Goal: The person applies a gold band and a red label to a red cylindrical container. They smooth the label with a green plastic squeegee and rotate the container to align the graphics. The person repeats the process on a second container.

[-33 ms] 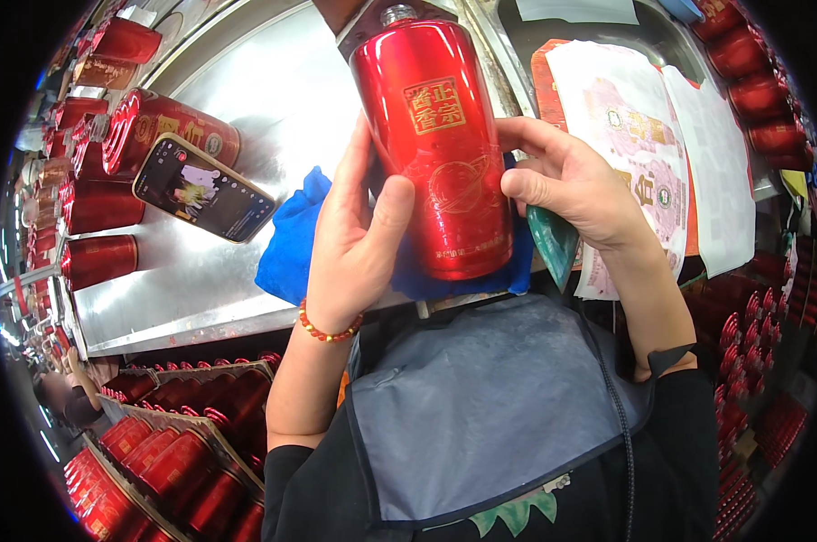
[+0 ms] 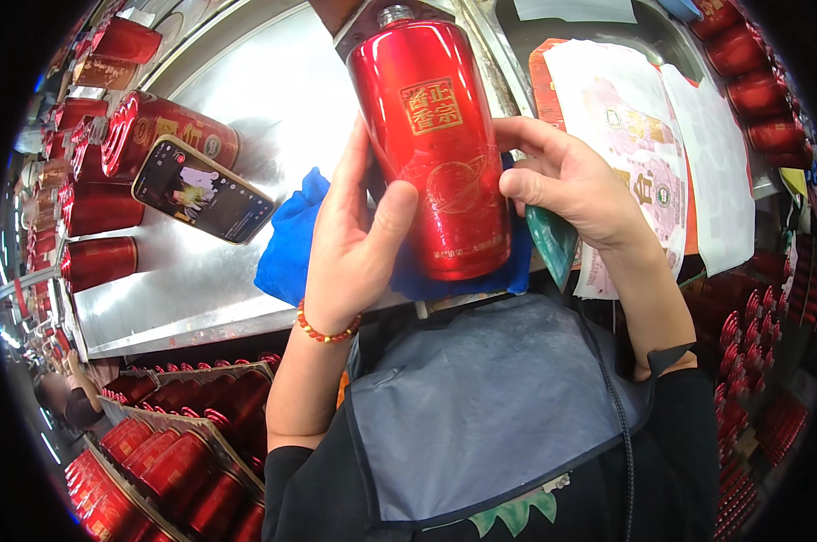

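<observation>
In a workplace crowded with glossy red bottles, a shiny metal bench [image 2: 173, 312] beyond and left of the hands. Between both hands, a red bottle [image 2: 431, 149] with gold markings, clear threaded neck farthest from the wrists, base end over a bunched blue cloth [image 2: 289, 244]. Along the bottle's left flank, the left hand [image 2: 359, 230], fingers straight and partly hidden, thumb spread well away from them at the front edge. At the right flank, the right hand [image 2: 575, 185], forefinger and thumb bent toward the bottle, other fingers curled under; impossible to tell whether closed on anything. Just below the right palm, partly covered, a green pointed flat piece [image 2: 553, 246]. On the left wrist, a beaded bracelet [image 2: 325, 336]. Left of the left hand, a phone [image 2: 202, 190] with lit screen; farther left, more bottles [image 2: 101, 266]. Right of the right hand, pale printed sheets [image 2: 639, 99] overlapping a red sheet [image 2: 539, 86]. Below both hands, a grey apron [image 2: 490, 397]; beyond the left elbow, racked bottles [image 2: 160, 447].
</observation>
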Motion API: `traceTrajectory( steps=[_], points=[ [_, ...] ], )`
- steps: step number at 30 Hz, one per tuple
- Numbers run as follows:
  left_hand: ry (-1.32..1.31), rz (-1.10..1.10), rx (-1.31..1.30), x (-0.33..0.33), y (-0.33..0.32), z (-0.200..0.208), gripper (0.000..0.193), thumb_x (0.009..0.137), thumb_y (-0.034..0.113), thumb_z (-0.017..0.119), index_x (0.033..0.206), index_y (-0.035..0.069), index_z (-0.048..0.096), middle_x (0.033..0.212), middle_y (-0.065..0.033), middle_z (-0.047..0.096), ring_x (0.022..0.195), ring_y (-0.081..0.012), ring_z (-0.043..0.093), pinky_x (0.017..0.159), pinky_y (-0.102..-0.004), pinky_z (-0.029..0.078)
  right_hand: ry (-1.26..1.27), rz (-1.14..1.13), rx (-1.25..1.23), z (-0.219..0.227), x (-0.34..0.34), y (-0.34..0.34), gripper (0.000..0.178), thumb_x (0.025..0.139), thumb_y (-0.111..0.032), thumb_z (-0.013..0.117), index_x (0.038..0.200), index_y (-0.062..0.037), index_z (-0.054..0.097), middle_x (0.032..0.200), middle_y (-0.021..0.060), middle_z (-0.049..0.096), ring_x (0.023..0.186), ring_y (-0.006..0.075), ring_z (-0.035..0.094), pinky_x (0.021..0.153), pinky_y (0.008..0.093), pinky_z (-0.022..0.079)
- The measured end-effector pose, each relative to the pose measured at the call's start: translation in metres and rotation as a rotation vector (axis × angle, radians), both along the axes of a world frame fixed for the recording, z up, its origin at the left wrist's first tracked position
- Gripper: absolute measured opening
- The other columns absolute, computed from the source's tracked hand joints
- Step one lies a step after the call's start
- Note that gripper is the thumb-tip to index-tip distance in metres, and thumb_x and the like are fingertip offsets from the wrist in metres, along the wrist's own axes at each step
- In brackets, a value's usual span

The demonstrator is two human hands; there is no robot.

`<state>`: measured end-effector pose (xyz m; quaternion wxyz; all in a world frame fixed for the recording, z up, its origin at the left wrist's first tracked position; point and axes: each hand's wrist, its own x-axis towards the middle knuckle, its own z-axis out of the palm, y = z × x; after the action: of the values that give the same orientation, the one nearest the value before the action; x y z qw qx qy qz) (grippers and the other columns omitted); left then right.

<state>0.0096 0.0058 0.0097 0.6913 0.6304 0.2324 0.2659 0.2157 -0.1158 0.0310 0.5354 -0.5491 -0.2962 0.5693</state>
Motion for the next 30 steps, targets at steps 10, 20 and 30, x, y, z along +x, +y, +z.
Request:
traceTrajectory(
  steps=[10,20,30],
  points=[
    [0.016,-0.037,-0.007,-0.001,0.002,0.004,0.081,0.098,0.016,0.069,0.159,-0.008,0.021,0.159,-0.0185,0.038,0.149,-0.025,0.035,0.122,-0.0388,0.027,0.01,0.019,-0.03,0.005,0.0,0.0,0.073,0.082,-0.02,0.088,0.14,0.0049,0.053,0.127,0.0111,0.062,0.093,0.0118,0.068,0.084,0.0248,0.054],
    [0.008,-0.056,-0.027,-0.001,0.003,0.006,0.081,0.099,0.018,0.069,0.159,-0.007,0.022,0.159,-0.0184,0.038,0.148,-0.0252,0.036,0.122,-0.039,0.027,-0.013,0.057,-0.029,0.002,0.003,0.0,0.081,0.078,-0.018,0.091,0.143,0.0056,0.049,0.127,0.0118,0.061,0.09,0.0102,0.067,0.081,0.0237,0.054],
    [0.084,-0.052,0.509,-0.016,0.007,-0.005,0.127,0.073,0.042,0.09,0.16,-0.008,0.013,0.163,-0.0262,0.028,0.151,-0.0365,0.029,0.123,-0.0446,0.023,-0.132,-0.181,0.116,-0.003,0.059,-0.001,0.043,0.105,-0.033,0.06,0.131,0.001,0.064,0.106,0.0049,0.07,0.098,0.0092,0.066,0.092,0.0254,0.053]
  ],
)
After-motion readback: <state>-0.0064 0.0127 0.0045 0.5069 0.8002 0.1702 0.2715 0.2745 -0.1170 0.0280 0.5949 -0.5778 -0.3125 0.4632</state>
